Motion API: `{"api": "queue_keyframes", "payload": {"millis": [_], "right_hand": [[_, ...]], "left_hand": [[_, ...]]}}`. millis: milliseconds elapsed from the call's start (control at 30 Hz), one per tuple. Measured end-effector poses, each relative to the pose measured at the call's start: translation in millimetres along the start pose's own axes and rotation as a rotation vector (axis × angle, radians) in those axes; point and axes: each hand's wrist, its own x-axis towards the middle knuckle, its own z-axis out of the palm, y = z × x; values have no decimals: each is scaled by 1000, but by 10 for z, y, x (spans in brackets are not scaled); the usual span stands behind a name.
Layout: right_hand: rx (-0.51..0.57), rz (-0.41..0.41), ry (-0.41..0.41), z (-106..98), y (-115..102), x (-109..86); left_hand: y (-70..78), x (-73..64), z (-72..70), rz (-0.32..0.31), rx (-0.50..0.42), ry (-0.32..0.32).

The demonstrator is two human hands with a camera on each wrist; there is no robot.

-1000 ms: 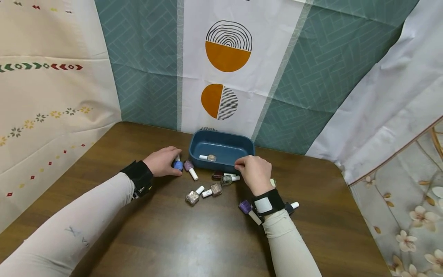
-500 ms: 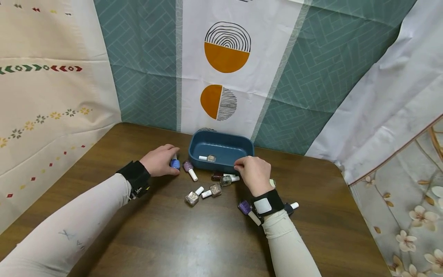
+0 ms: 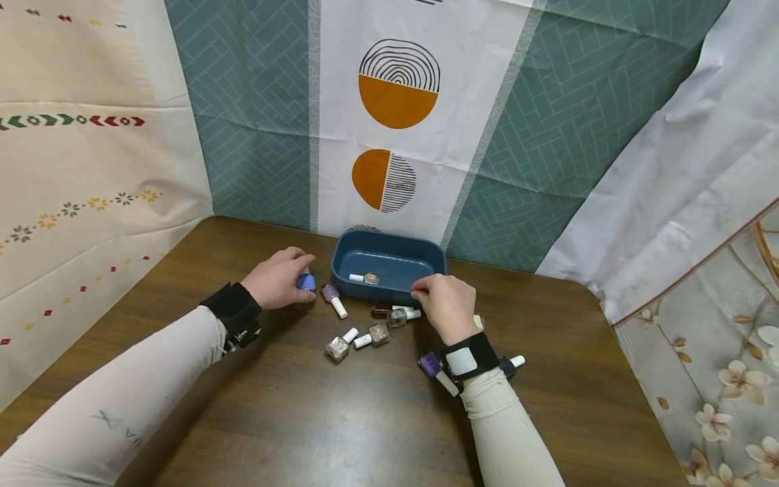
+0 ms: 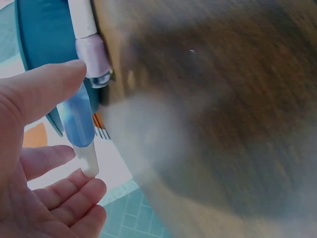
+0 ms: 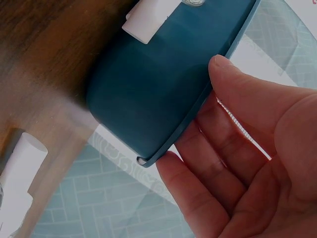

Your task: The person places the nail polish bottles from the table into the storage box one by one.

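My right hand (image 3: 449, 308) pinches the front right rim of a dark blue tray (image 3: 389, 295); in the right wrist view the thumb is on the rim's inner side, the fingers under its outside. A clear-glass nail polish bottle (image 3: 371, 278) with a white cap lies in the tray. To the left, my left hand (image 3: 278, 277) holds a blue nail polish bottle (image 4: 78, 119) between thumb and fingers, thumb at its base and fingers by its white cap. A mauve nail polish bottle (image 3: 331, 293) lies between that hand and the tray.
Before the tray lie a dark red bottle (image 3: 380, 310), a grey glitter bottle (image 3: 397, 318) and two beige glitter ones (image 3: 337, 349). A purple bottle (image 3: 430, 364) and a dark bottle (image 3: 508, 367) lie by the right wrist. Patterned cloth (image 3: 262, 122) hangs behind the wooden table (image 3: 341, 433).
The left hand has shifted slightly left and away from me, and the blue nail polish bottle has moved left with it. The right hand stays on the tray's rim.
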Motion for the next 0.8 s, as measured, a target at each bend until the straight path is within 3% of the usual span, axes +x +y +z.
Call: {"api": "queue_keyframes", "payload": {"millis": [800], "right_hand": [[9, -5, 16, 6, 2, -3]], "left_hand": [[403, 92, -267, 89, -53, 128]]}}
